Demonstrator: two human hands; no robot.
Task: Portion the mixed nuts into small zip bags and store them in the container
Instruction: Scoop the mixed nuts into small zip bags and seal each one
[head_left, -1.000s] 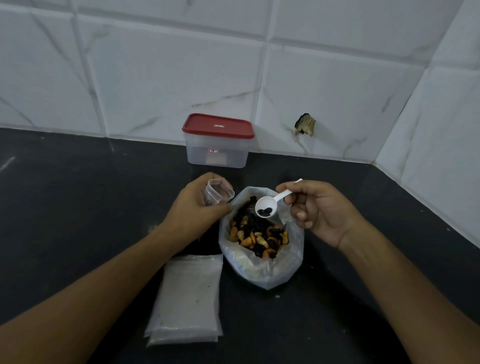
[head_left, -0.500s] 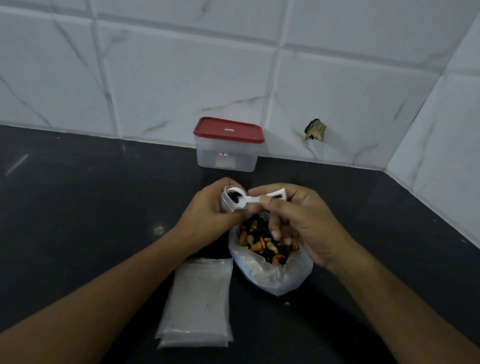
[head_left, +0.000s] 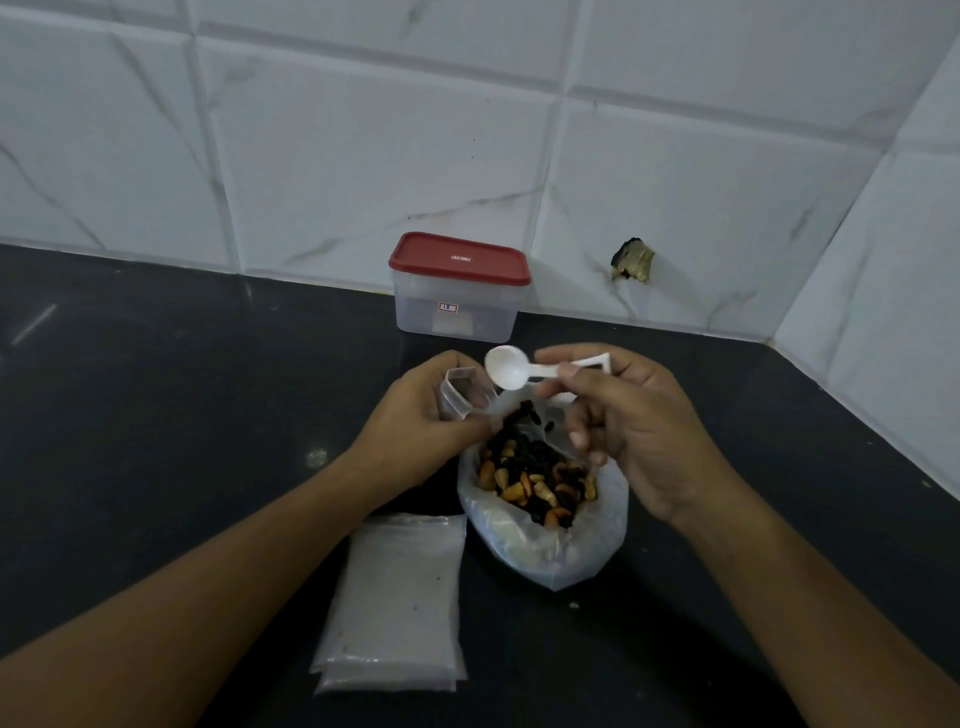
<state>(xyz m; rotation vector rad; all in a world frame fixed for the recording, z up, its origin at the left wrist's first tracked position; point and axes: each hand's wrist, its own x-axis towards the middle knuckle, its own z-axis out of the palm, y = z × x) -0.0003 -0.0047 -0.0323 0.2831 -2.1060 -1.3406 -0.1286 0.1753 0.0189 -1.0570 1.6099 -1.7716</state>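
Note:
My left hand (head_left: 415, 421) holds a small clear zip bag (head_left: 464, 392) upright with its mouth open. Just right of it, my right hand (head_left: 628, 421) pinches the handle of a white plastic spoon (head_left: 511, 368), whose bowl is empty and faces up beside the bag's mouth. Below both hands a large clear bag of mixed nuts (head_left: 535, 483) lies open on the black counter (head_left: 171, 415). The clear container with a red lid (head_left: 460, 288) stands closed by the wall behind.
A flat stack of empty small zip bags (head_left: 397, 603) lies on the counter near my left forearm. White tiled walls (head_left: 363, 145) close the back and right side. A dark broken spot (head_left: 632, 260) marks the back wall.
The right hand carried nuts in the spoon from the big bag to the small bag, tipped them in, and now holds the emptied spoon just beside the bag's mouth.

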